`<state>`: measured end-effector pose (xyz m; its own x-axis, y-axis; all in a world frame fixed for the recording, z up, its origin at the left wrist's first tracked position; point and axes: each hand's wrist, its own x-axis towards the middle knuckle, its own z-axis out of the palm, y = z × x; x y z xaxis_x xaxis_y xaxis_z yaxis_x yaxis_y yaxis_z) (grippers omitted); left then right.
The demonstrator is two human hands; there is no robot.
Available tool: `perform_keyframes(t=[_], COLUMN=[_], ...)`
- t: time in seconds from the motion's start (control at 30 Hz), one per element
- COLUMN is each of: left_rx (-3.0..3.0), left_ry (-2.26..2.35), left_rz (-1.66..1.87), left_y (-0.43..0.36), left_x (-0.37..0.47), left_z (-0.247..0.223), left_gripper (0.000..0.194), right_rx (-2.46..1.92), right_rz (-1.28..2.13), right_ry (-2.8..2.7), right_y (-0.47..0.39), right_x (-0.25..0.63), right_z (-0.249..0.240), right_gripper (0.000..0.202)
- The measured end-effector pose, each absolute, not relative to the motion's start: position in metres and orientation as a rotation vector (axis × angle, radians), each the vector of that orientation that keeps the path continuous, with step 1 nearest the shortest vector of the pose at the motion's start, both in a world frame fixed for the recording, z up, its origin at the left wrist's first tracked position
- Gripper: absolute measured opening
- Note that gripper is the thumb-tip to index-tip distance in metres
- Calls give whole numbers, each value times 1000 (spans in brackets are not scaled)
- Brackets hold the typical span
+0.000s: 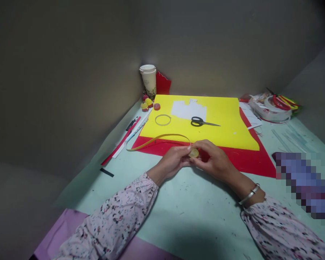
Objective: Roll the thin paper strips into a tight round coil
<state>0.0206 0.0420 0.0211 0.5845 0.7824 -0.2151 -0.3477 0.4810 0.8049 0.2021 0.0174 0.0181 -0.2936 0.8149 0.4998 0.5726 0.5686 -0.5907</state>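
Note:
Between the fingertips of both hands is a small round coil of yellow paper strip [194, 153], its flat spiral face turned toward me. From the coil a loose yellow tail [162, 136] arcs off to the left and bends down near the red sheet. My left hand [174, 159] pinches the coil's left side, thumb on top. My right hand [215, 157] is curled around its right side with thumb and forefinger. Just beyond the hands lie black-handled scissors [203, 122], closed, on a stack of yellow sheets [222, 108].
Under the yellow stack is a red sheet [256, 164]. A paper cup [148, 79] stands at the back left by small yellow-red coils [144, 107]. A thin ring [163, 120] and torn white paper [182, 109] rest on the yellow. A plastic container [271, 108] sits back right.

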Motion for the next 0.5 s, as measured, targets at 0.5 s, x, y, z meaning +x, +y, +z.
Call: perform_keyframes(t=[0.5], left_rx=[736], left_ry=[597], left_rz=[797], left_y=[45], left_x=[23], left_z=[19], left_gripper=[18], right_rx=[-1132], right_rz=[247], right_ry=[-2008], right_y=[20], right_x=[201], right_z=[13], right_gripper=[27])
